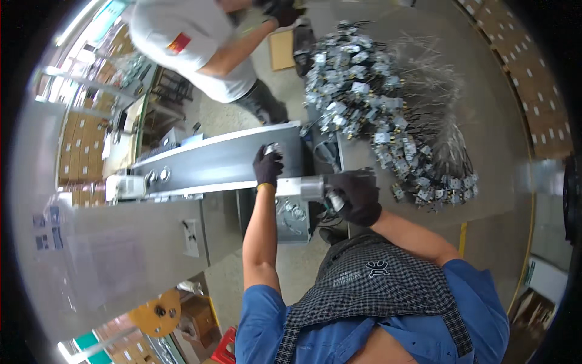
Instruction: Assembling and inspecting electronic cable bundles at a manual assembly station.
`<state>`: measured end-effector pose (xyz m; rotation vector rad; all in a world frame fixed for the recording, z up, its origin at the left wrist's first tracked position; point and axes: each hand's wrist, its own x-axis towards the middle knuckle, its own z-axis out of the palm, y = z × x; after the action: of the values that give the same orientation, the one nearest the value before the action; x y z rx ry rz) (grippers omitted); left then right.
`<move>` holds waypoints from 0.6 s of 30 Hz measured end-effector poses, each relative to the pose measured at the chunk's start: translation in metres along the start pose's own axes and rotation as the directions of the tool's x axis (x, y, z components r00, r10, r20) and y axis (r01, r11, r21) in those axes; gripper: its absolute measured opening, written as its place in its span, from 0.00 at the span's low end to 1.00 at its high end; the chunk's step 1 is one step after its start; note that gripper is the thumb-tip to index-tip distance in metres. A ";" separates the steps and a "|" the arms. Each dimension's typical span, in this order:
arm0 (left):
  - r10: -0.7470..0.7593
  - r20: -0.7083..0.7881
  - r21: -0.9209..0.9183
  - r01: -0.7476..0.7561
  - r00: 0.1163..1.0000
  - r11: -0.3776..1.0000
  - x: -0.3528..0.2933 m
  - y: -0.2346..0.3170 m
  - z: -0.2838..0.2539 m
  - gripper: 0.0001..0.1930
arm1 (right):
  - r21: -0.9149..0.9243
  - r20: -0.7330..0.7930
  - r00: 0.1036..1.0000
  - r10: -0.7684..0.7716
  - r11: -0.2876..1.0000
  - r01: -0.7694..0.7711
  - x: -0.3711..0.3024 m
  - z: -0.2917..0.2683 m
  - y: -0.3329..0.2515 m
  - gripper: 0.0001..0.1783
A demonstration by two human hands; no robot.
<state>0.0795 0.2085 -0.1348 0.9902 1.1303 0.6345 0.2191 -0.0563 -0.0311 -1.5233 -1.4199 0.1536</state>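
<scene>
My left hand (267, 165), in a dark glove, is raised over the near side of a grey conveyor belt (221, 155). Its fingers are closed round a small silvery metal part (274, 148). My right hand (359, 199), also gloved, is beside the belt's right end, next to a grey cylindrical motor (313, 187). A small pale metal piece (336, 201) shows at its fingers; its exact kind is too small to tell. Two round silvery parts (164, 174) rest at the belt's far left.
A large heap of small metal units with wires (357, 85) covers the table (497, 176) on the right. Across the belt stands a co-worker (188, 54) in a white shirt and dark gloves. Below the belt is a grey bin (293, 230) holding loose parts. A grey surface (139, 242) lies left.
</scene>
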 end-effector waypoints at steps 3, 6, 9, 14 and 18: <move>0.385 -0.056 0.273 -0.357 0.921 0.893 0.062 -0.027 -0.092 0.25 | 0.113 0.082 0.994 -0.072 0.992 0.062 0.010 0.027 -0.014 0.22; 0.350 -0.105 0.891 -0.068 0.931 0.450 0.066 -0.033 -0.141 0.44 | 0.226 0.070 0.995 -0.076 0.972 0.058 0.008 0.027 -0.015 0.20; 0.419 -0.102 0.915 -0.080 0.902 0.394 -0.019 -0.003 -0.022 0.40 | 0.038 -0.175 0.968 0.179 0.984 -0.175 -0.017 -0.034 0.010 0.20; 0.288 0.023 0.742 -0.210 0.957 0.637 -0.125 -0.050 -0.054 0.27 | -0.428 -0.571 0.775 0.270 0.708 -0.562 -0.044 -0.150 0.081 0.21; 0.246 -0.095 0.416 -0.186 0.965 0.890 -0.177 -0.112 -0.066 0.23 | -0.447 -0.389 0.623 0.679 0.452 -0.772 -0.069 -0.194 0.110 0.24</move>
<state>-0.0474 0.0316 -0.1627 1.4611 1.3220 0.6733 0.4033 -0.1985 -0.0499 -2.5626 -0.5699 0.1152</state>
